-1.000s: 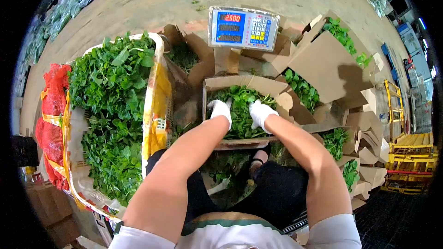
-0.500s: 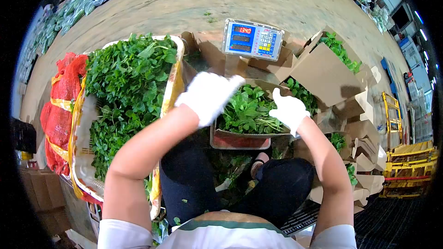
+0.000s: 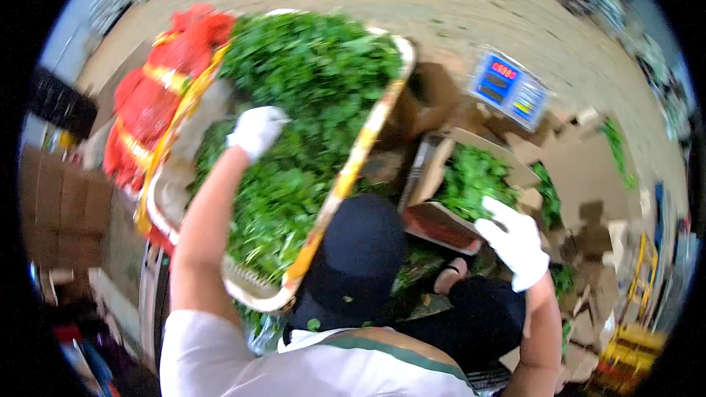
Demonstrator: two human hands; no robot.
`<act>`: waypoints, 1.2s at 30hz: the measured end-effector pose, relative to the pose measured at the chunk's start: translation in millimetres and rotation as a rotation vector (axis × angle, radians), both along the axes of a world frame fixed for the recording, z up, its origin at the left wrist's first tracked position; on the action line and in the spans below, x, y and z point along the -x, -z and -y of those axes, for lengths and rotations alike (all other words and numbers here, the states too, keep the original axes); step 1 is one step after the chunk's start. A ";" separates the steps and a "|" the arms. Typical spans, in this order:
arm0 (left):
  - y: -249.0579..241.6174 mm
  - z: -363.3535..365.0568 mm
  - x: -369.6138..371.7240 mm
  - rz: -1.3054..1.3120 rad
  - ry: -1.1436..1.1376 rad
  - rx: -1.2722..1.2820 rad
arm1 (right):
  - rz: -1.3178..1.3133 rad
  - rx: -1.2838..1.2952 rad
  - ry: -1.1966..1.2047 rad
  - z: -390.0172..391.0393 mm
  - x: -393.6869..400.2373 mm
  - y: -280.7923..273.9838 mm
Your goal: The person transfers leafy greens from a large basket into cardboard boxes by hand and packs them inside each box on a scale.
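My left hand (image 3: 257, 132), in a white glove, is over the leafy greens (image 3: 309, 59) heaped in a large white tub (image 3: 276, 298) with yellow tape along its rim. Its fingers are smeared by motion, and I cannot tell whether they hold any leaves. My right hand (image 3: 515, 244), gloved too, has thumb and fingers apart and nothing in them. It is at the near right corner of a small cardboard box (image 3: 439, 165) with more leafy greens (image 3: 474, 180) inside. Behind this box, a blue-faced scale display (image 3: 509, 87) shows red digits.
Red mesh sacks (image 3: 151, 106) line the tub's left side. Right of the small box are open cardboard cartons (image 3: 588, 169), some with greens in them. A yellow metal rack (image 3: 629, 353) stands at the lower right, stacked brown boxes (image 3: 62, 206) at the left.
The view has swung left. My left hand has gone from beside the small box to the tub's greens. My right hand is now nearer the box's front corner. The display's digits have changed.
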State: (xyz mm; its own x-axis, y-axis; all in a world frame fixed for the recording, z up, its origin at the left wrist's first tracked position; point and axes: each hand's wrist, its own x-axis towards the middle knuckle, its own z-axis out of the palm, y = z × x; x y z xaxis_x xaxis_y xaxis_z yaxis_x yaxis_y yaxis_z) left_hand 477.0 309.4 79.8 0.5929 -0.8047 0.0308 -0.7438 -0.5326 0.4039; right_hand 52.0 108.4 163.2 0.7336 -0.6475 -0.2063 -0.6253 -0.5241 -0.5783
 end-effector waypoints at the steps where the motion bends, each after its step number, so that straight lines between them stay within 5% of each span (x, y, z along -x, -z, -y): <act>1: 8.2 6.4 7.4 -0.101 -0.060 -0.049 | 0.061 -0.018 0.002 3.1 2.7 12.3; 3: 47.2 10.0 11.8 -0.120 0.024 0.023 | 0.093 -0.071 0.024 8.5 7.6 29.7; 5: 57.5 8.8 26.8 -0.156 0.199 -0.207 | -0.003 -0.181 0.089 3.2 -6.5 16.5; 6: 99.8 0.7 28.9 -0.078 0.359 -0.257 | -0.010 -0.183 0.075 4.5 -11.2 15.3; 8: 84.4 -8.2 63.7 -0.069 0.611 -1.033 | -0.041 -0.157 0.021 5.3 -13.6 15.9; 12: 92.4 -9.1 58.3 -0.254 0.515 -0.909 | -0.076 -0.190 0.050 8.3 -18.9 22.7; 14: 104.7 0.4 44.5 -0.144 0.593 -0.527 | -0.105 -0.209 0.066 11.0 -23.5 25.3; 15: 89.9 15.3 40.8 -0.254 0.378 -0.489 | -0.089 -0.187 0.063 10.6 -27.5 23.7; 16: 93.6 22.5 36.6 -0.009 0.412 -0.256 | -0.073 -0.165 0.059 10.7 -31.6 23.5; 17: 97.3 32.2 34.7 -0.009 0.443 -0.279 | -0.096 -0.132 0.027 13.6 -31.2 26.5; 18: 110.5 52.4 32.7 0.090 0.596 -0.561 | -0.103 -0.130 0.021 14.6 -29.0 31.2; 20: 152.2 43.7 30.4 0.471 0.940 -0.239 | -0.120 -0.141 0.051 16.9 -25.8 40.6; 21: 151.9 46.5 36.0 0.232 0.845 -0.598 | -0.143 -0.128 0.030 16.8 -26.5 41.6; 23: 149.6 53.9 42.9 -0.174 0.430 -0.648 | -0.162 -0.096 0.001 17.5 -28.5 40.0; 27: 170.3 41.6 33.7 -0.032 0.667 -0.675 | -0.247 -0.043 -0.037 18.6 -27.4 42.5; 30: 167.9 15.3 33.8 0.053 0.581 -0.626 | -0.263 -0.028 -0.077 20.4 -31.1 42.4; 31: 162.1 12.5 35.9 -0.180 0.197 -0.676 | -0.278 -0.037 -0.084 20.0 -30.8 42.9; 32: 116.9 9.4 41.7 -0.275 0.072 -0.578 | -0.285 -0.040 -0.092 20.6 -30.8 43.7; 34: 118.7 -17.8 36.6 0.169 0.384 -0.622 | -0.290 -0.052 -0.116 22.4 -30.6 45.1; 36: 115.1 -22.3 37.1 0.079 0.295 -0.646 | -0.294 -0.057 -0.114 24.9 -30.7 46.8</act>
State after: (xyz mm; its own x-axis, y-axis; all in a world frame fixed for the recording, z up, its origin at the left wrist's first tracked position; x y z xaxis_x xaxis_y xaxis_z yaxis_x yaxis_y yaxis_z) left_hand 439.9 331.7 -35.3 0.3629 -0.8034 -0.4722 -0.9079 -0.4190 0.0151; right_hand 82.7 83.4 116.4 0.7043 -0.5460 -0.4536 -0.7090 -0.5726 -0.4117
